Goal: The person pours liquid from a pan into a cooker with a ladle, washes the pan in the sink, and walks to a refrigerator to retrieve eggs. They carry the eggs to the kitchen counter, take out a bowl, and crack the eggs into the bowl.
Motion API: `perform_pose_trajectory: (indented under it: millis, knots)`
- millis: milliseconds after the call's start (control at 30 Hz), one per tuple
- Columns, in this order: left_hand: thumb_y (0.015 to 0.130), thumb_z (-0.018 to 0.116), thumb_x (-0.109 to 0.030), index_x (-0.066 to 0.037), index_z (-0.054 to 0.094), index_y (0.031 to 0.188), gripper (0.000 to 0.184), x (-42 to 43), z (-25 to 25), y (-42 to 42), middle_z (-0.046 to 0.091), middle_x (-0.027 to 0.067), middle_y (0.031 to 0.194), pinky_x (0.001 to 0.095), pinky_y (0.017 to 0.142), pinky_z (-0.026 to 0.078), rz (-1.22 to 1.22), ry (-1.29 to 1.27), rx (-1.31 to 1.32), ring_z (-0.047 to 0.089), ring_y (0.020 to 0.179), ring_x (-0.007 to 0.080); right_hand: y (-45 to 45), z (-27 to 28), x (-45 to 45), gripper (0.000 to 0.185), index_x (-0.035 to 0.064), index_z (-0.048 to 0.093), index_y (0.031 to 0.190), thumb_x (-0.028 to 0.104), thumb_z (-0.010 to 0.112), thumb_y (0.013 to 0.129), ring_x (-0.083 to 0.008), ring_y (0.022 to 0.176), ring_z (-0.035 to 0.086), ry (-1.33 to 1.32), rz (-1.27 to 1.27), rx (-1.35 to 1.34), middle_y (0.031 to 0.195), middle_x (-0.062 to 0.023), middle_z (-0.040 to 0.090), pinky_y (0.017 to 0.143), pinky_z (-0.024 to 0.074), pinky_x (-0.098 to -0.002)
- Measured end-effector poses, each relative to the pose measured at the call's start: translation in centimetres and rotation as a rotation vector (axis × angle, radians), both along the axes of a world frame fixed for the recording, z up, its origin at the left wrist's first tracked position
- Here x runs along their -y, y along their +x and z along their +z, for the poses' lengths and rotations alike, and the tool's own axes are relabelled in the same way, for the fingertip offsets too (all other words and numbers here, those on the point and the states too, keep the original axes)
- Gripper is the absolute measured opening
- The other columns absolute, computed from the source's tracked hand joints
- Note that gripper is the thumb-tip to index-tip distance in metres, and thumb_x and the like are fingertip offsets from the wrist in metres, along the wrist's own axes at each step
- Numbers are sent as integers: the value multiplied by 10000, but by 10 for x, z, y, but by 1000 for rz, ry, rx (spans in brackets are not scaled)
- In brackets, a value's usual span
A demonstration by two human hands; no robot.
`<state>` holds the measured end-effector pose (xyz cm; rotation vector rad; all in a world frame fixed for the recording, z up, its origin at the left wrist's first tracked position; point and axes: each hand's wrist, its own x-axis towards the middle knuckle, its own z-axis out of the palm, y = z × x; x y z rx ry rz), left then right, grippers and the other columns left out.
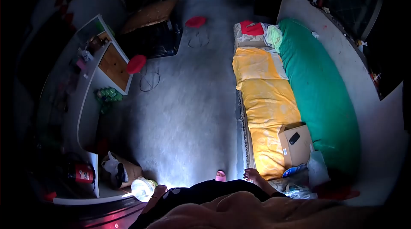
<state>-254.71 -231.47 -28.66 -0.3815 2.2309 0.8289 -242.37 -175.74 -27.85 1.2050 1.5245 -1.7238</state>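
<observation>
My left hand [160,191] hangs low at the bottom of the view, beside a bright white round tub-like thing [143,189]. Its fingers are small and partly hidden, so I cannot tell whether it touches or grips that thing. On the other side, my right hand [252,174] hangs loosely with its fingers apart and nothing in them. It is near the front end of a yellow-covered couch [267,100]. A pink slipper [220,176] shows on a foot between the hands.
On the couch stand a cardboard box [296,145] with a black object on it and a white plastic bag [317,169]. A long green cover [317,88] runs along the right. Red stools [136,64], a table [150,14] and a white counter [81,109] stand left.
</observation>
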Motion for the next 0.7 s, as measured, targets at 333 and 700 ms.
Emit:
perform_pose_trajectory:
  millis: [333, 700]
  knots:
    - [841, 564, -223, -51, 645, 774, 202, 8, -27, -162, 666, 74, 735, 362, 553, 490, -18, -111, 84, 637, 616, 210, -212, -38, -60, 187, 92, 580, 875, 217, 456, 935, -225, 624, 639, 44, 214, -29, 732, -78, 613, 502, 529, -358]
    - [827, 570, -219, -51, 642, 737, 204, -59, -47, -552, 668, 81, 727, 373, 510, 480, -1216, -486, -134, 626, 580, 215, -475, 23, -139, 295, 35, 574, 1176, 132, 570, 897, -135, 675, 620, 397, 104, -208, 896, -75, 644, 532, 515, -284]
